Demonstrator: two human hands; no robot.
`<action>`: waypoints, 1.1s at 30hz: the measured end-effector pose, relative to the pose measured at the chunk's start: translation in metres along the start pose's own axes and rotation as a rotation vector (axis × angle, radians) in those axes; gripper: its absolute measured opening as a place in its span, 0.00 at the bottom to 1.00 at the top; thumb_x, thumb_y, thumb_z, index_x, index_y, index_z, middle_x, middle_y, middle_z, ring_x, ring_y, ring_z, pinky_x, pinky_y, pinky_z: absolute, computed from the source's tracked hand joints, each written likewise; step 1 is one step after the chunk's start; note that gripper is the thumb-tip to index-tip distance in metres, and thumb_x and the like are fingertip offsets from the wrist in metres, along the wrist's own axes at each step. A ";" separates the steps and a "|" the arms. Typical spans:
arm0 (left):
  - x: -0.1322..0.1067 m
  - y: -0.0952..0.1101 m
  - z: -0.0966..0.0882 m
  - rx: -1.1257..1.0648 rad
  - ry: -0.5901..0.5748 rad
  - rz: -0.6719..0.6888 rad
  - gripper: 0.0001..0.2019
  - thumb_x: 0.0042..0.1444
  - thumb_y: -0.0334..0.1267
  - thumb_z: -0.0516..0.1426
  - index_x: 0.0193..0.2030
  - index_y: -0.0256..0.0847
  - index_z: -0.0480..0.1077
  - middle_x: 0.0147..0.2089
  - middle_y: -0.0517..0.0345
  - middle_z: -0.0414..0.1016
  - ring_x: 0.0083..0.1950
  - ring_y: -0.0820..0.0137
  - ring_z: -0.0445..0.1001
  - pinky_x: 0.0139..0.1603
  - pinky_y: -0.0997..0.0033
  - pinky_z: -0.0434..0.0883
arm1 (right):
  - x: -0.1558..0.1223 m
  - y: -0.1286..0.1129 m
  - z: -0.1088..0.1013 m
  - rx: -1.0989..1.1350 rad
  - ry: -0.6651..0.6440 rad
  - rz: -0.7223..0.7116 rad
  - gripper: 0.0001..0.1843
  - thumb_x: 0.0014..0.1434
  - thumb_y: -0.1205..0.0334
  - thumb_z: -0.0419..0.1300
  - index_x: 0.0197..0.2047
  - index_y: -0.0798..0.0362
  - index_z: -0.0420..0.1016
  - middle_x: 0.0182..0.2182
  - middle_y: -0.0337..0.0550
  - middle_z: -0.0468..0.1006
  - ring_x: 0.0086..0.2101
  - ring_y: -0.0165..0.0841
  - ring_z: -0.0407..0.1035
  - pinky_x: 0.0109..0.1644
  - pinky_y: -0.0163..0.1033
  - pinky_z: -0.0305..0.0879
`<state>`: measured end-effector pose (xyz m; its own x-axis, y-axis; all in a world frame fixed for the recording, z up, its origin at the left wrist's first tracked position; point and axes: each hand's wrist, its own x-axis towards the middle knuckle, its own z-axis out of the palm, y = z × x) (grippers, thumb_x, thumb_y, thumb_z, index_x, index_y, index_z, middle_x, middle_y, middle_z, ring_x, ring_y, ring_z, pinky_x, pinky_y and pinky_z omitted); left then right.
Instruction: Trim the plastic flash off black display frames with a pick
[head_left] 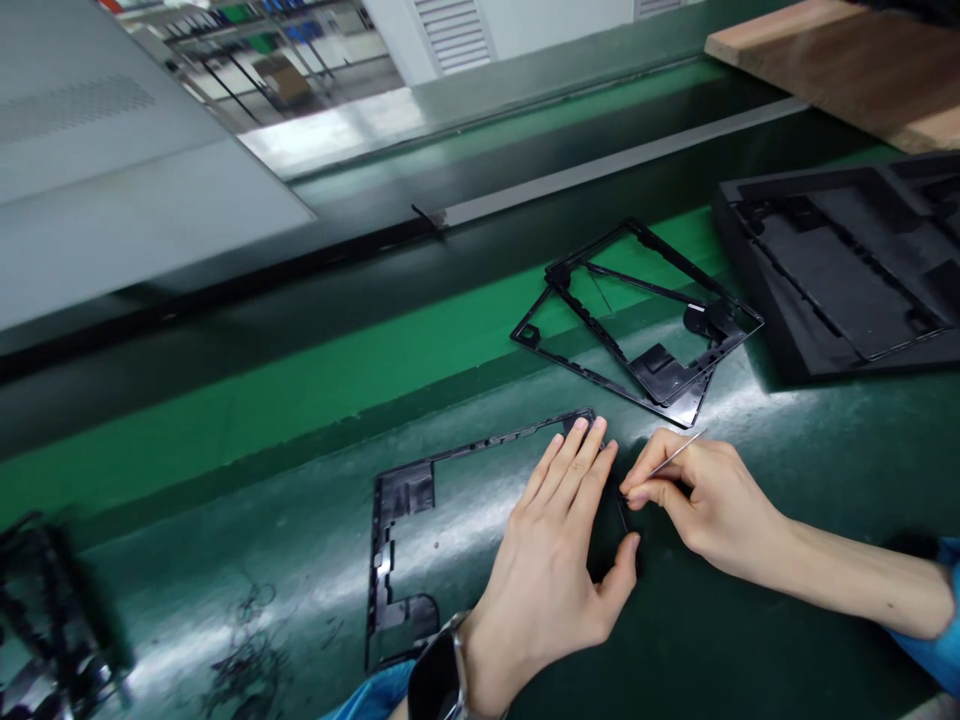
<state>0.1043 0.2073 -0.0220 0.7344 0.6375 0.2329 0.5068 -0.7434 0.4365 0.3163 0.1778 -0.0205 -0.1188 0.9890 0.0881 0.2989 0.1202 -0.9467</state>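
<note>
A thin black plastic frame lies on the green work surface, with cut-outs and small tabs along its edges. My left hand rests flat on its right end, fingers stretched out and thumb spread, covering part of it. My right hand pinches a slim silvery metal tool like a pen, fingertips at the frame's right edge. The tool's working tip is hidden by the fingers, so its exact kind cannot be made out.
Two similar black frames lie crossed behind my hands. Further right, a black foam tray holds another frame. More black parts sit at the lower left, near dark thread-like scraps. A wooden board is at the back right.
</note>
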 end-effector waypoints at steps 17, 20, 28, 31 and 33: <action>0.000 0.000 0.000 -0.003 0.001 0.003 0.34 0.67 0.37 0.57 0.77 0.34 0.55 0.81 0.36 0.55 0.83 0.47 0.52 0.77 0.32 0.64 | 0.002 0.000 0.000 0.012 -0.003 0.019 0.10 0.67 0.74 0.58 0.36 0.52 0.76 0.32 0.38 0.79 0.31 0.31 0.81 0.38 0.36 0.79; 0.000 0.000 0.000 -0.005 -0.004 0.001 0.34 0.66 0.37 0.57 0.77 0.35 0.54 0.81 0.36 0.55 0.83 0.47 0.52 0.77 0.31 0.64 | 0.001 -0.001 0.000 0.033 -0.001 0.031 0.10 0.67 0.73 0.58 0.35 0.51 0.76 0.32 0.38 0.79 0.31 0.32 0.81 0.37 0.36 0.79; 0.000 0.000 0.001 -0.001 0.000 0.006 0.34 0.66 0.37 0.57 0.76 0.32 0.56 0.82 0.35 0.54 0.83 0.47 0.52 0.78 0.33 0.63 | 0.000 -0.001 0.002 0.047 0.028 0.024 0.10 0.67 0.72 0.57 0.36 0.51 0.75 0.32 0.39 0.79 0.31 0.32 0.81 0.37 0.37 0.81; 0.000 -0.001 0.001 0.002 0.002 0.008 0.34 0.65 0.37 0.58 0.76 0.31 0.57 0.81 0.35 0.55 0.83 0.46 0.53 0.78 0.33 0.63 | 0.000 0.000 0.002 0.041 0.018 0.026 0.10 0.67 0.72 0.57 0.35 0.51 0.75 0.33 0.39 0.79 0.31 0.31 0.81 0.37 0.36 0.80; 0.000 -0.001 0.001 0.007 0.002 0.008 0.34 0.66 0.37 0.57 0.76 0.32 0.57 0.81 0.35 0.55 0.83 0.47 0.53 0.78 0.34 0.64 | 0.000 0.000 0.001 0.042 0.009 0.032 0.10 0.67 0.72 0.58 0.35 0.51 0.76 0.33 0.39 0.79 0.31 0.31 0.81 0.37 0.35 0.80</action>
<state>0.1046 0.2077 -0.0227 0.7377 0.6317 0.2383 0.5040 -0.7501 0.4281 0.3150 0.1776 -0.0210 -0.1015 0.9930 0.0597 0.2621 0.0846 -0.9613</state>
